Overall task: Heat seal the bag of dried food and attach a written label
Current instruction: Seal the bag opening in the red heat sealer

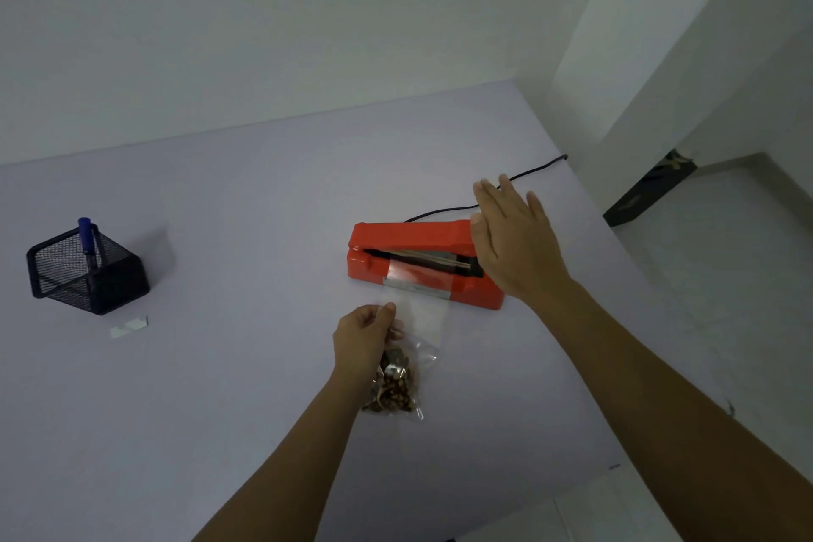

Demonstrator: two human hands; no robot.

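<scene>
A: Pale worktop [246, 198] against white walls. Red heat sealer [413, 233], lid raised, black cord behind.
B: Clear bag [411, 348], brown dried food at bottom, open end across sealer's bar.
A: Left hand [363, 337] pinching bag's side. Right hand [512, 238] flat, fingers spread, grip released, above sealer's right end.
B: Mesh pen holder [86, 268], white label [129, 327] far left.

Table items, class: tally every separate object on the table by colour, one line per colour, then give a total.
Red: 1, heat sealer
Black: 2, mesh pen holder, power cord
Blue: 1, pen
White: 1, label
Clear: 1, bag of dried food
Total: 6
</scene>
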